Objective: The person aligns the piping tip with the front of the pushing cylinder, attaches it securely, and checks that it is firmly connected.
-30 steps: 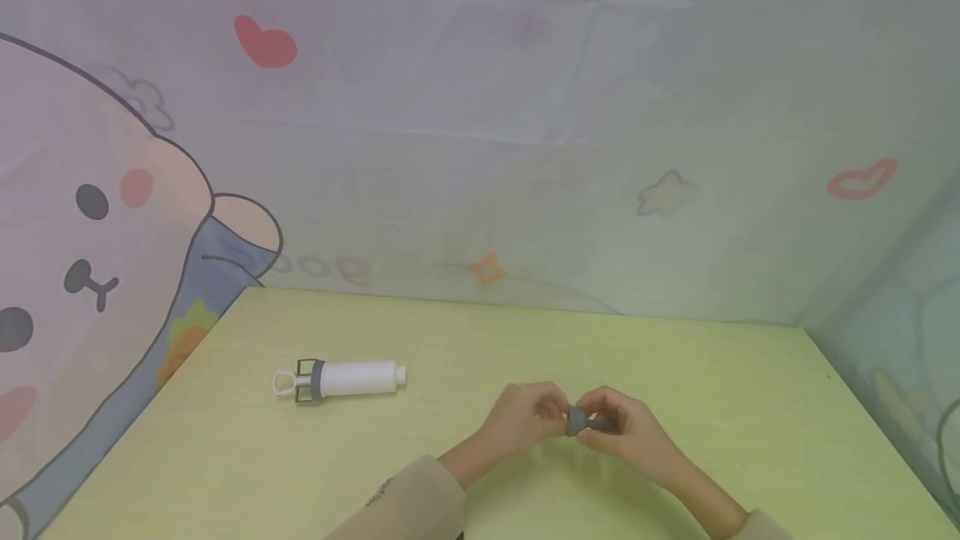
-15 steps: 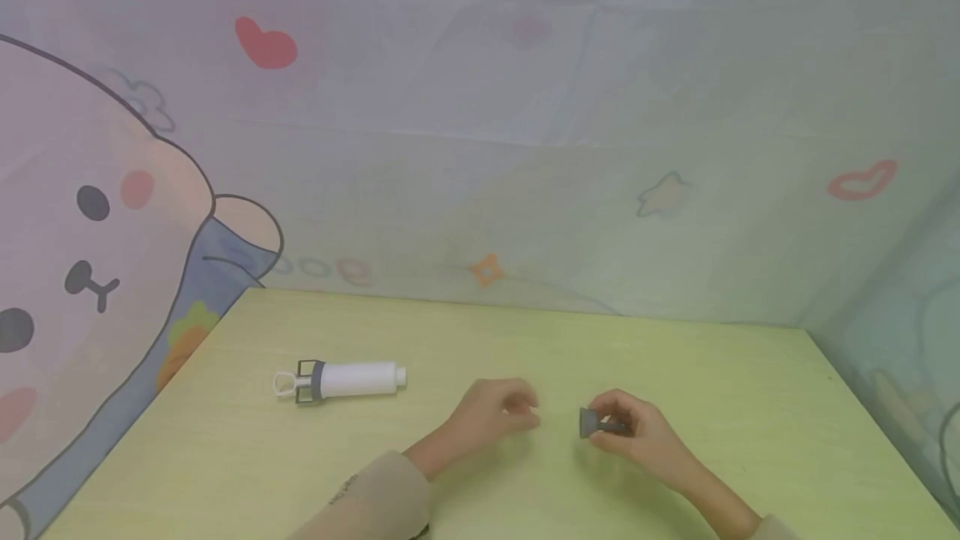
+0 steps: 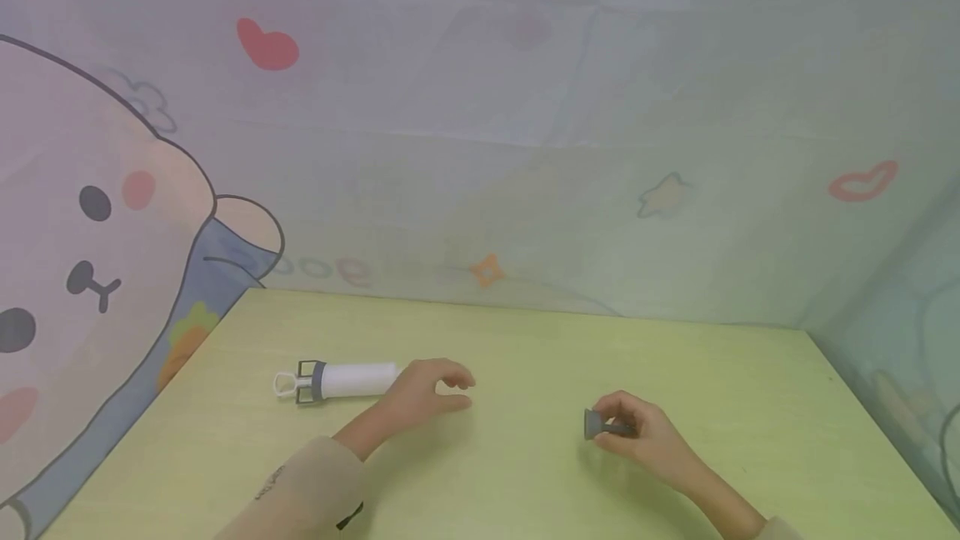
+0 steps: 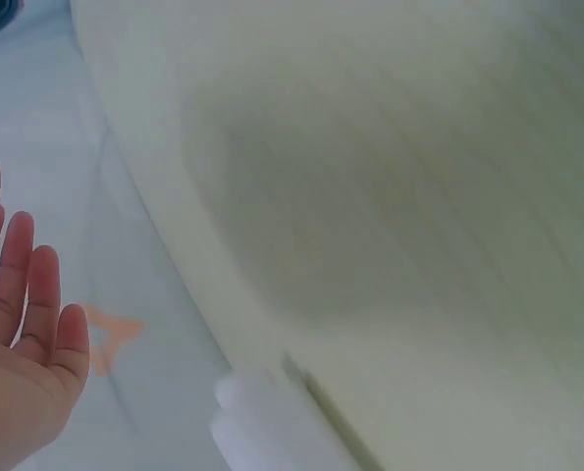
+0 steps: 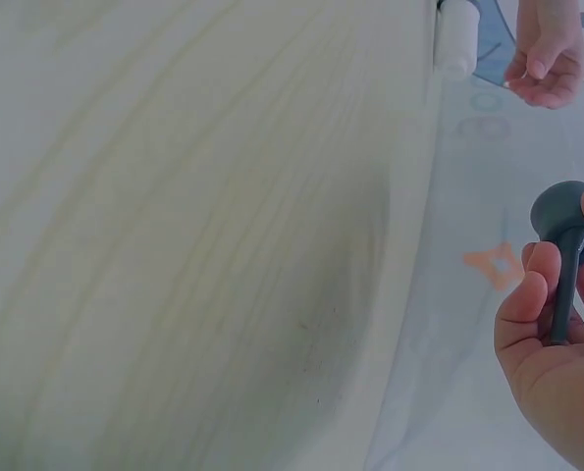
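Note:
My right hand pinches a dark grey funnel-shaped piece with a rounded, flared head and a thin stem. In the right wrist view the head of this grey piece sits by the thumb, and its stem runs down among the fingers. My left hand holds nothing; its fingers are loosely bent and spread from the thumb. Beside it lies a white syringe-like pump with a grey collar and a looped pull handle. The left hand overlaps the pump's tip in the head view. A blurred end of the pump shows in the left wrist view.
Both hands are over a pale yellow-green table. Behind it hangs a printed cloth backdrop with a cartoon bear and hearts. A thin dark cable curves at the right edge.
My left hand has let go of the grey piece and moved left, up to the white pump. My right hand has shifted slightly right, still gripping the piece. The pump lies unmoved.

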`<state>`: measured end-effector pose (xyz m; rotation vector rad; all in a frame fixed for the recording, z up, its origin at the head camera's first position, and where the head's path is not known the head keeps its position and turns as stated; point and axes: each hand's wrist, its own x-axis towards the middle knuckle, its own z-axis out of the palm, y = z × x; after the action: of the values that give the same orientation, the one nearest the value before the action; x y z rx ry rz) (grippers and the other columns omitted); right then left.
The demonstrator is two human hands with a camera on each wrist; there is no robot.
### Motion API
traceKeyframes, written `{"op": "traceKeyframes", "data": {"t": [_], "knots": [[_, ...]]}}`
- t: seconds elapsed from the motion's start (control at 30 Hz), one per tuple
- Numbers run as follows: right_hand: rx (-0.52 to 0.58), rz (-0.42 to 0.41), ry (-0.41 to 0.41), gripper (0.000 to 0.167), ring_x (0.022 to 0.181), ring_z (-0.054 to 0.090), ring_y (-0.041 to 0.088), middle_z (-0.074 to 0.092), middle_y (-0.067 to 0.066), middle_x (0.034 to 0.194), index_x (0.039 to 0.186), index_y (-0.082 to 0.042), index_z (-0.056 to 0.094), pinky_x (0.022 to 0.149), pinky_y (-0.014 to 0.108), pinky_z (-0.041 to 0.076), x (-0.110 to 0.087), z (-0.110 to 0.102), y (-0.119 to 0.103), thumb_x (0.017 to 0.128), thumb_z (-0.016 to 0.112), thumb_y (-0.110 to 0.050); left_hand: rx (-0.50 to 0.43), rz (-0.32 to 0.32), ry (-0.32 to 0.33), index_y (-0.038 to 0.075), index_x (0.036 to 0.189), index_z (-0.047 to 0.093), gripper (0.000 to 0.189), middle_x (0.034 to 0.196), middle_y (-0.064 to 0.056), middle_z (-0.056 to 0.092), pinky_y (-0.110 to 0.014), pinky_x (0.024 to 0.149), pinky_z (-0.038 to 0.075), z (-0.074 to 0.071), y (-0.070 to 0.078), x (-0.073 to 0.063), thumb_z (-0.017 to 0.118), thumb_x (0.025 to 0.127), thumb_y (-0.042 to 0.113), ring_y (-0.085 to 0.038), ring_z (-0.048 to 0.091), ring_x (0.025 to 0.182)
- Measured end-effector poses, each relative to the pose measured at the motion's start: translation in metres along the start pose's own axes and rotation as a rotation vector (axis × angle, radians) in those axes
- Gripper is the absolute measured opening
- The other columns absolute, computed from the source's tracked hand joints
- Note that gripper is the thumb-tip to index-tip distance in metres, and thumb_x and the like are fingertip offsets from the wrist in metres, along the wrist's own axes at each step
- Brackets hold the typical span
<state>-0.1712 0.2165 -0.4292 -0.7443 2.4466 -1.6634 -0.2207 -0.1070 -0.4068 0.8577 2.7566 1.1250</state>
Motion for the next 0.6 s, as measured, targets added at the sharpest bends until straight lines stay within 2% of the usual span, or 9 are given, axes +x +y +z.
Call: {"op": "traceKeyframes", "data": {"t": [0.2,0.37,0.6], "knots": [[0.007,0.002,-0.003,0.025,0.072,0.056,0.007,0.058,-0.004,0.09,0.103,0.0,0.052,0.066,0.024,0.049,0.0,-0.001,-0.001,0.082,0.06,-0.01,0.065,-0.044,0.012,0.015,0.102,0.064,0.025,0.104,0.002,0.063,-0.042,0.087,0.042,-0.026,-0.018,-0.009,0.066,0.077,0.021,-0.022,0.054,0.102],[0.022,-0.001,-0.013,0.026,0.073,0.057,0.007,0.058,-0.002,0.091,0.104,0.002,0.051,0.066,0.023,0.049,-0.001,-0.001,-0.002,0.082,0.059,-0.009,0.171,-0.068,0.016,0.013,0.106,0.063,0.03,0.109,-0.002,0.061,-0.046,0.089,0.039,-0.042,-0.036,-0.016,0.067,0.077,0.022,-0.027,0.051,0.108],[0.026,-0.009,-0.021,0.026,0.074,0.058,0.007,0.058,-0.001,0.092,0.105,0.003,0.051,0.066,0.023,0.05,-0.001,-0.001,-0.003,0.083,0.059,-0.008,0.332,-0.085,0.023,0.013,0.113,0.06,0.04,0.114,-0.009,0.059,-0.047,0.084,0.042,-0.056,-0.054,-0.027,0.068,0.075,0.025,-0.031,0.051,0.107]]}}
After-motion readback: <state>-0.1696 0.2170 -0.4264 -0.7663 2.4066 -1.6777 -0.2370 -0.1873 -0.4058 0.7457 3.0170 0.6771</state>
